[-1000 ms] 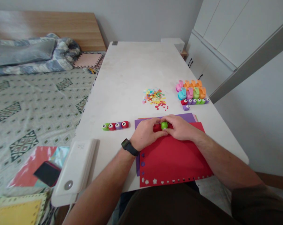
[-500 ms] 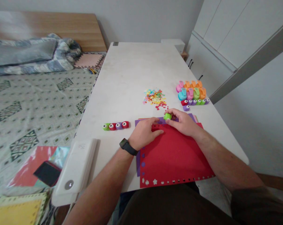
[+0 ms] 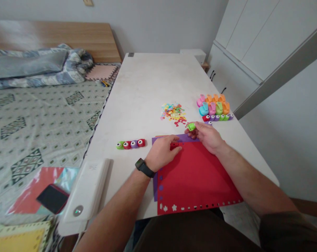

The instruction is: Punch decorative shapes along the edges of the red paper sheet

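On the bench (image 3: 148,87), at the top edge of the red sheet (image 3: 195,178), the hands have drawn apart: the right hand (image 3: 208,137) pinches a green paper punch (image 3: 191,126) clear, while the left hand (image 3: 162,153) lies at a small red punch (image 3: 174,145), its grip unclear.

You see two hands: your left hand (image 3: 162,153) and your right hand (image 3: 207,137). Your right hand holds one green craft punch (image 3: 191,126); your left rests at one red craft punch (image 3: 174,145). Also shown: four small punches (image 3: 130,144) in a row; eight large punches (image 3: 212,108); six small punches (image 3: 216,117) in a row; one purple punch (image 3: 208,123) beside them; one red sheet (image 3: 195,178).
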The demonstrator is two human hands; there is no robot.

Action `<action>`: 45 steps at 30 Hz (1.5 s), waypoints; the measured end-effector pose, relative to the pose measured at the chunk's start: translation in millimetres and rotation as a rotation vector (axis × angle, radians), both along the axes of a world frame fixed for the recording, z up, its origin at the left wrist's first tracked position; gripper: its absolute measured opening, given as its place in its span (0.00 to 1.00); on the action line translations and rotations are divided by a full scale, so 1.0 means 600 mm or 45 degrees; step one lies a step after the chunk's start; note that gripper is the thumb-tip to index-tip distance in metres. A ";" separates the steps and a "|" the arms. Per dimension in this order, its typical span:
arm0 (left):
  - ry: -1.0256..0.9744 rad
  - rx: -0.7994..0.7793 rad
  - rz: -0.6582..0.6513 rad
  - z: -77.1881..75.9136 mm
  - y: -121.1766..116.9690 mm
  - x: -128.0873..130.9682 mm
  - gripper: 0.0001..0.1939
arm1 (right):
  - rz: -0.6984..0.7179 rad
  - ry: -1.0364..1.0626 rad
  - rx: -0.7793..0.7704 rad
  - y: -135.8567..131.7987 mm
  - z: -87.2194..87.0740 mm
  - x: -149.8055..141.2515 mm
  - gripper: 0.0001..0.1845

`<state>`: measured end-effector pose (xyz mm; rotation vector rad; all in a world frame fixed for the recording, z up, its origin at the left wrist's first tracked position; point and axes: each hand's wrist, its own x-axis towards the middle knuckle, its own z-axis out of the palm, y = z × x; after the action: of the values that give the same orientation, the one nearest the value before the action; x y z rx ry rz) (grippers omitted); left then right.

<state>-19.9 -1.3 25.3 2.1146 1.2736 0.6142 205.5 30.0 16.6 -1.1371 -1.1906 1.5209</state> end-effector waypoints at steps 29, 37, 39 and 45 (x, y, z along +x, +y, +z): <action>0.050 0.078 0.011 -0.005 -0.003 -0.003 0.15 | -0.073 -0.182 0.205 0.016 -0.032 0.000 0.22; 0.068 0.064 0.010 -0.004 -0.004 -0.003 0.17 | -0.093 -0.220 0.228 0.015 -0.029 0.003 0.25; 0.068 0.070 0.006 -0.004 -0.004 -0.003 0.17 | -0.087 -0.232 0.230 0.014 -0.027 0.002 0.24; 0.074 0.079 0.001 -0.006 -0.004 -0.003 0.17 | -0.108 -0.259 0.254 0.017 -0.025 0.001 0.23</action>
<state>-21.5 -3.9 21.8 2.1968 1.3027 0.6038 206.1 39.9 1.4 -1.2118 -1.3787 1.2149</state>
